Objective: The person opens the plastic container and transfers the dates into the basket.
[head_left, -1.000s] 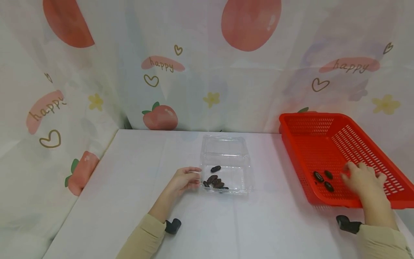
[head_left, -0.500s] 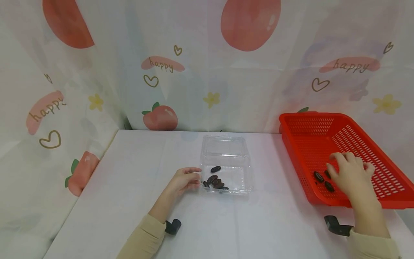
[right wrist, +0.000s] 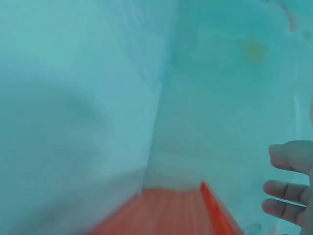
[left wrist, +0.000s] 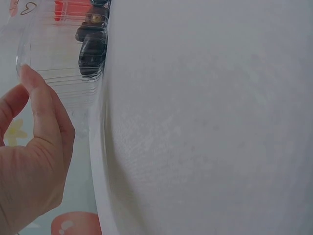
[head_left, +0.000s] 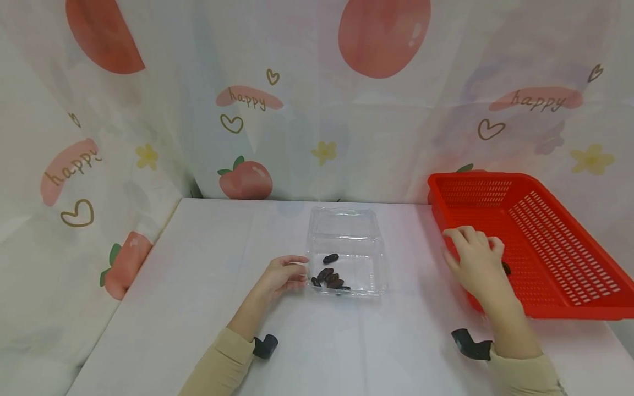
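Note:
A clear plastic clamshell box [head_left: 345, 250] lies with its lid back in the middle of the table, several dark, glossy oval dates [head_left: 328, 278] gathered at its near left. My left hand [head_left: 284, 273] is at the box's left side; in the left wrist view a fingertip [left wrist: 29, 77] touches its edge. Over the left rim of the red basket [head_left: 535, 220] is my right hand [head_left: 477, 263], fingers loosely bent and apart, with nothing visible between them. One dark date [head_left: 506, 268] shows beside it in the basket; the hand blocks the area around it.
The white-covered table [head_left: 396, 352] carries the box in the middle and the basket at the right. A printed curtain [head_left: 317, 137] stands behind and to the left. Black curved pieces are at both cuffs.
My right hand has moved left across the basket to its left rim, covering dates seen earlier. The left hand and the box have stayed where they were.

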Demonstrator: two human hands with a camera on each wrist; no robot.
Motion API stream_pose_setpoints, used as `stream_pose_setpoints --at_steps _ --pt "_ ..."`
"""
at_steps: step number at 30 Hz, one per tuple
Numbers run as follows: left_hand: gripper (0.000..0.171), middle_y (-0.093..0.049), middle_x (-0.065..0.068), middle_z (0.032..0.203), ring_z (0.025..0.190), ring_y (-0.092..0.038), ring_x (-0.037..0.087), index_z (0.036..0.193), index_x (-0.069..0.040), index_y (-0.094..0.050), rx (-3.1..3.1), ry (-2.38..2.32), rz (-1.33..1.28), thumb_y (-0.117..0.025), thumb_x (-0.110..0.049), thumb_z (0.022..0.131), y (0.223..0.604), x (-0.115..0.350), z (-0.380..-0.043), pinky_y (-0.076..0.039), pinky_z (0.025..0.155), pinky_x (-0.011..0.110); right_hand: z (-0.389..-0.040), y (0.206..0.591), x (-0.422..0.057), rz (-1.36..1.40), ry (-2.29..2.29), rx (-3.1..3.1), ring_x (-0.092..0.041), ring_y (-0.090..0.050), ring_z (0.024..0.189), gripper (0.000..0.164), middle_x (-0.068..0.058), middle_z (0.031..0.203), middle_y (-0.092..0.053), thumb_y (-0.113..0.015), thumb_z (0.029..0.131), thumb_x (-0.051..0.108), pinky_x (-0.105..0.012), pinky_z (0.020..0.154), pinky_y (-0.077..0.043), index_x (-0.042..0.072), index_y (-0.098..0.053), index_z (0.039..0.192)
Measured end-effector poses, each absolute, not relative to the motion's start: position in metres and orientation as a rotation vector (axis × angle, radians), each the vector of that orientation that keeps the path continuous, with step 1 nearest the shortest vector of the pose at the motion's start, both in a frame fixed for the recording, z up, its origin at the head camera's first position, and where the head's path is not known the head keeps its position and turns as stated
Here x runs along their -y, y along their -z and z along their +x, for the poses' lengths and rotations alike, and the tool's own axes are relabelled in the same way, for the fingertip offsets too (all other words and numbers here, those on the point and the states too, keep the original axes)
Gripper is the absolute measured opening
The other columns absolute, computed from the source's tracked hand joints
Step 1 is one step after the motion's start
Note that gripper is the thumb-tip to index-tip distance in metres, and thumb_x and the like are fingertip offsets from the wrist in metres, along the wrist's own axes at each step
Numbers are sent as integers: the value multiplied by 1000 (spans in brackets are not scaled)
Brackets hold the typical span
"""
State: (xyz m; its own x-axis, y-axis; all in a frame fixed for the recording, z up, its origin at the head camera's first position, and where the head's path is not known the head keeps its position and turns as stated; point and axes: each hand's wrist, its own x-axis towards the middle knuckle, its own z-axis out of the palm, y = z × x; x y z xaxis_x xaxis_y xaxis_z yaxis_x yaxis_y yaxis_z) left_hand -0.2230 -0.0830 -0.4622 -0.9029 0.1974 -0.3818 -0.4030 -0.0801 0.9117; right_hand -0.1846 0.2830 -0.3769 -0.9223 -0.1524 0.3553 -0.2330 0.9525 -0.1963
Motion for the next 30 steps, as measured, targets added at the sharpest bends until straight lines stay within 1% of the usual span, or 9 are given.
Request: stream_pose_setpoints --at_steps 5,8,11,18,25,30 --pt "37 -57 7 80 64 -59 13 119 9 -53 -1790 -2035 -197 -57 2 83 459 84 -221 -55 63 26 -195 395 -251 428 -302 2739 -35 -46 93 29 -16 101 -51 -68 77 8 -57 81 -27 7 -56 104" --pt "36 -57 6 77 62 -59 12 118 8 -54 -1793 -2050 -216 -57 3 83 463 83 -222 -55 61 25 -199 403 -231 492 -273 2743 -33 -48 95 30 -14 101 -52 -69 77 10 -55 83 -29 9 -56 105" --pt "35 -57 6 76 62 -59 12 117 9 -54 -1791 -2055 -220 -57 3 83 465 82 -223 -55 61 25 -203 408 -215 533 -269 2760 -33 -48 97 30 -14 103 -53 -68 79 11 -54 85 -31 10 -57 106" --pt "32 -58 7 78 63 -59 13 115 6 -57 -1814 -2035 -243 -58 2 83 464 82 -224 -55 61 25 -215 419 -184 633 -277 2801 -31 -49 98 31 -13 104 -54 -68 80 15 -53 88 -32 12 -58 110" --pt "33 -58 7 77 62 -59 13 115 7 -56 -1805 -2041 -242 -58 3 83 462 82 -223 -55 59 24 -224 432 -157 777 -232 2768 -27 -50 100 34 -7 101 -53 -69 80 16 -49 87 -32 12 -57 112" --pt "34 -58 6 76 61 -59 13 116 8 -55 -1796 -2053 -227 -57 3 83 461 82 -223 -55 59 24 -228 439 -141 828 -177 2811 -26 -50 103 35 -6 104 -53 -66 83 18 -48 89 -33 15 -56 116"
